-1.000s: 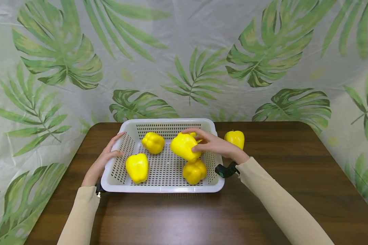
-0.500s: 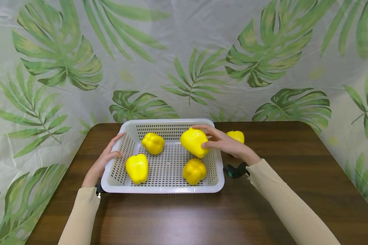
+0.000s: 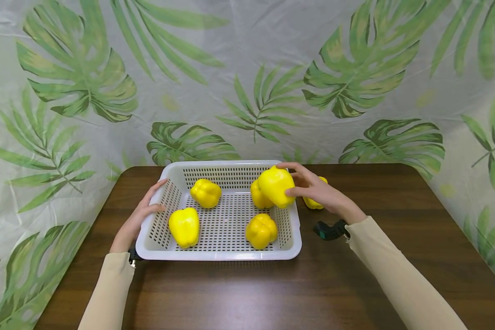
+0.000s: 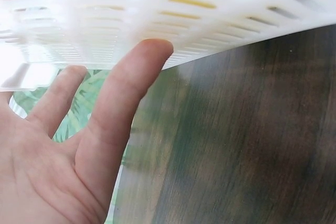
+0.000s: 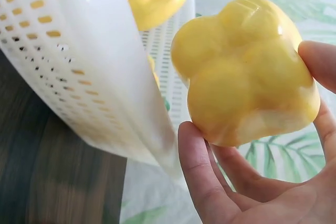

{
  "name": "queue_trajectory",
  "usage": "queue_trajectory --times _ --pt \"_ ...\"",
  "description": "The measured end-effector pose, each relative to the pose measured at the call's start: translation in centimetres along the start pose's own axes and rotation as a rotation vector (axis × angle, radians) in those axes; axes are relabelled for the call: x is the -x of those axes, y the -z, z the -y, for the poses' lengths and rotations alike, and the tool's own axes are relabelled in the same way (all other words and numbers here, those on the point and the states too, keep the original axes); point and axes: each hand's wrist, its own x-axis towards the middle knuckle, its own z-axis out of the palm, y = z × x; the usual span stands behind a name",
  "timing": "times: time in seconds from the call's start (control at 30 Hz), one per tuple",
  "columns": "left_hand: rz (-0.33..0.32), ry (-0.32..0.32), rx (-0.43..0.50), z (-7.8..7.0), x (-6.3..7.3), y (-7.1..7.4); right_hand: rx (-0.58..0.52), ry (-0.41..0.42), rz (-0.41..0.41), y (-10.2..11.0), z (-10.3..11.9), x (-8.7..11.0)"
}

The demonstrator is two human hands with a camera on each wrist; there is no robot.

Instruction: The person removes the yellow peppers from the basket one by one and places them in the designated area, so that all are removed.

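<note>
My right hand (image 3: pixel 313 185) holds a yellow bell pepper (image 3: pixel 276 187) between thumb and fingers, over the right rim of a white perforated plastic basket (image 3: pixel 218 255). In the right wrist view the pepper's lobed bottom (image 5: pixel 244 74) faces the camera. My left hand (image 3: pixel 138 217) rests against the basket's left side, its thumb (image 4: pixel 131 87) and fingers extended along the wall. Inside lie several more yellow peppers: back left (image 3: pixel 206 193), front left (image 3: pixel 184 228), front right (image 3: pixel 261 231), and a back-right pepper (image 3: pixel 259 196) partly hidden by the held one.
Another yellow pepper (image 3: pixel 313 203) sits on the dark wooden table (image 3: pixel 375 192) right of the basket, mostly hidden behind my right hand. A leaf-patterned cloth (image 3: pixel 272 91) hangs behind the table.
My right hand has carried the pepper rightward from above the basket's inside to its right rim, uncovering the back-right pepper. The left hand and basket have stayed put.
</note>
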Motion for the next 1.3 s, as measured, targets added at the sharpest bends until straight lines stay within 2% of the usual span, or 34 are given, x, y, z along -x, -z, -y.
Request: queue_trajectory --times 0.8,1.3 --pt "0.003 0.001 0.013 0.2 0.0 -0.1 -0.033 -0.006 -0.192 2.8 -1.9 2.7" --pt "-0.001 -0.001 0.016 0.2 0.0 -0.1 -0.054 -0.005 -0.299 4.6 -3.8 4.4"
